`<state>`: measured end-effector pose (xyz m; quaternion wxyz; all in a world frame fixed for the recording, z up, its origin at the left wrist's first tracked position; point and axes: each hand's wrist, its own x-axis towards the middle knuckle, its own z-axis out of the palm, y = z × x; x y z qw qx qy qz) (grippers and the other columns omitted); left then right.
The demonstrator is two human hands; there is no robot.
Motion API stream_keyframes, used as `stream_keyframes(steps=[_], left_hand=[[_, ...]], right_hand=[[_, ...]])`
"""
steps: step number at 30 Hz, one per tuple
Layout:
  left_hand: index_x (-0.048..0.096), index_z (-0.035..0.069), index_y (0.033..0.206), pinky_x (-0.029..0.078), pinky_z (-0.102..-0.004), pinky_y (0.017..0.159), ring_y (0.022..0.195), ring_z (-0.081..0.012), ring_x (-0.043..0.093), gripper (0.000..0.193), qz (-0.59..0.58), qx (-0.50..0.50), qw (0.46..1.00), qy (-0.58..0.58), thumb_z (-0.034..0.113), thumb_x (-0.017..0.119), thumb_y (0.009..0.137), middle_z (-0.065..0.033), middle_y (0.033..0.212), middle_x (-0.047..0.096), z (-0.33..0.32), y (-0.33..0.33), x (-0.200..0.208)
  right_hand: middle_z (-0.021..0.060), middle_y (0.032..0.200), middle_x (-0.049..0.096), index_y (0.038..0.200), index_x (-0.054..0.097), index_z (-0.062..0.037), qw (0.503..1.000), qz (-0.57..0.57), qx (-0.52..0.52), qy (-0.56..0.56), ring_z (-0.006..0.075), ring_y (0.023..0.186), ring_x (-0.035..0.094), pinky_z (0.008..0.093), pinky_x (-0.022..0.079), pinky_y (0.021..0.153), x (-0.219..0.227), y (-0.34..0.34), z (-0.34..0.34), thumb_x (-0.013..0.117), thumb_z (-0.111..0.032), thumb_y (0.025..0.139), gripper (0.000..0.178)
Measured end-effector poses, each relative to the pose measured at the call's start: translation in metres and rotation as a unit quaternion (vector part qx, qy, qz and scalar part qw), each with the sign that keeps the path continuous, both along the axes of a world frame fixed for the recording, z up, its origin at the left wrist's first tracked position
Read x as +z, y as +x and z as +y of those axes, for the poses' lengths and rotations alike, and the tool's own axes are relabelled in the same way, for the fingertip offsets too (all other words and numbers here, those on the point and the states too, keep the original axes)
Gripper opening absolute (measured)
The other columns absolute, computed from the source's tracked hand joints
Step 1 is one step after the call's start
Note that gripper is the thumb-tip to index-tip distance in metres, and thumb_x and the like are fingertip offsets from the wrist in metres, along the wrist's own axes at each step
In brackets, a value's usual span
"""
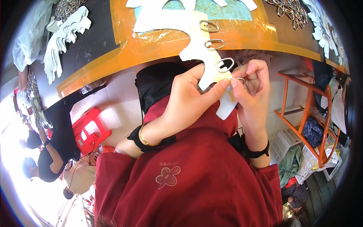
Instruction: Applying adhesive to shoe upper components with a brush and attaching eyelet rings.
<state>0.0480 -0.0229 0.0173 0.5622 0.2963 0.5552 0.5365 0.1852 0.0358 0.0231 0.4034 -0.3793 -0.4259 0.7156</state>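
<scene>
My left hand (pixel 185 100) is closed on a row of white cut-out pieces (pixel 206 56), its thumb pressed on the lower end. The pieces run up from my hands over the table edge and overlap one another. Oval metal rings (pixel 225 65) sit along their right side, spaced apart. My right hand (pixel 252 90) pinches another metal ring (pixel 238 79) by the lowest tab, thumb and fingertips together, touching the left thumb. Most of that ring is hidden by the fingers. A white end (pixel 226 108) hangs below both hands.
An orange-edged table (pixel 151 49) lies ahead. White pieces (pixel 66 38) and a heap of metal rings (pixel 291 13) rest on it. A red stool (pixel 90 130) stands left, an orange metal frame (pixel 308 109) and white crate (pixel 285 142) right. Other people (pixel 56 155) are at left.
</scene>
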Motion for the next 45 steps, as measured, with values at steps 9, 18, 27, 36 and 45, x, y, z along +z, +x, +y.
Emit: stream_keyframes(steps=[9, 18, 27, 36, 45], left_hand=[[0.062, -0.001, 0.104, 0.044, -0.0183, 0.065, 0.076, -0.0005, 0.052, 0.018, -0.057, -0.019, 0.998, -0.020, 0.010, 0.062, 0.090, 0.0019, 0.087, 0.064, 0.002, -0.001, 0.002], [0.060, -0.001, 0.103, 0.046, -0.0193, 0.067, 0.078, -0.0020, 0.053, 0.018, -0.126, 0.009, 0.991, -0.043, 0.011, 0.063, 0.090, 0.0016, 0.091, 0.063, 0.003, 0.001, 0.010], [0.062, -0.001, 0.104, 0.049, -0.0206, 0.071, 0.081, -0.0039, 0.057, 0.018, -0.125, 0.000, 0.992, -0.011, 0.008, 0.065, 0.089, -0.0012, 0.095, 0.064, 0.005, 0.002, 0.002], [0.063, -0.003, 0.101, 0.047, -0.0201, 0.072, 0.082, -0.0039, 0.056, 0.018, -0.125, 0.056, 0.990, 0.014, 0.007, 0.068, 0.086, -0.0014, 0.094, 0.064, 0.008, 0.011, 0.003], [0.062, -0.002, 0.102, 0.047, -0.0213, 0.074, 0.083, -0.0042, 0.056, 0.017, -0.247, 0.052, 0.968, -0.009, 0.010, 0.062, 0.090, -0.0016, 0.094, 0.065, 0.011, 0.014, 0.005]], right_hand=[[0.0060, 0.090, 0.060, 0.101, 0.043, -0.0064, 0.998, -0.015, 0.052, -0.038, 0.0062, 0.079, 0.056, 0.0193, 0.046, 0.066, 0.007, 0.005, 0.009, 0.061, 0.007, 0.083, 0.029], [0.0060, 0.089, 0.057, 0.099, 0.040, -0.0067, 1.000, -0.014, 0.022, 0.001, 0.0064, 0.079, 0.054, 0.0205, 0.046, 0.068, 0.007, -0.001, 0.004, 0.059, 0.009, 0.081, 0.030], [0.0065, 0.094, 0.058, 0.107, 0.044, -0.0053, 0.998, -0.012, 0.042, -0.037, 0.0062, 0.084, 0.055, 0.0213, 0.047, 0.071, 0.007, 0.004, 0.011, 0.062, 0.002, 0.085, 0.030], [0.0010, 0.088, 0.060, 0.093, 0.059, 0.0003, 0.994, -0.052, 0.074, -0.053, 0.0032, 0.077, 0.054, 0.0191, 0.044, 0.065, 0.010, 0.014, 0.007, 0.066, -0.009, 0.087, 0.013], [0.0011, 0.085, 0.060, 0.087, 0.059, -0.0001, 0.997, -0.020, 0.059, -0.039, 0.0039, 0.076, 0.053, 0.0196, 0.044, 0.065, 0.007, 0.015, 0.004, 0.067, -0.005, 0.085, 0.009]])
